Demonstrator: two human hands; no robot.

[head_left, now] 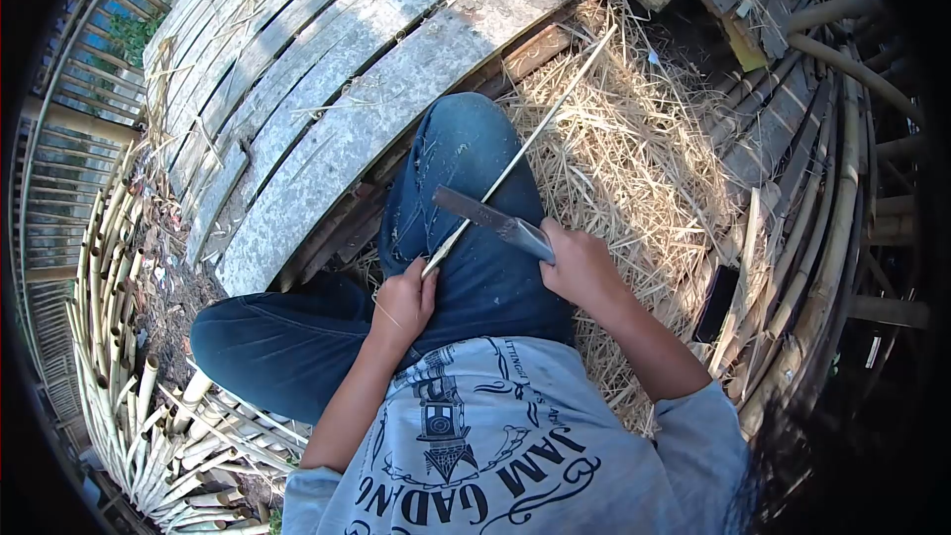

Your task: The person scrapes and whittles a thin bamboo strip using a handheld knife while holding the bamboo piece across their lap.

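Note:
My left hand [403, 299] is closed round the lower end of a long, thin bamboo strip [535, 136], which slants up and away to the right across my raised knee. In my right hand [582, 267] is the handle of a knife [477, 210] with a broad, dark blade. The blade lies across the strip above my left hand, over my jeans. A pale, frayed part of the strip [451, 241] shows between the blade and my left fingers. Whether the edge touches the strip, I cannot tell.
A low platform of weathered planks [396, 79] spreads in front of my legs. Straw-like shavings [634, 159] cover the ground at right, beside a dark phone-like slab [717, 303]. Cut bamboo poles [188, 456] are piled at lower left, with longer poles [832, 238] along the right.

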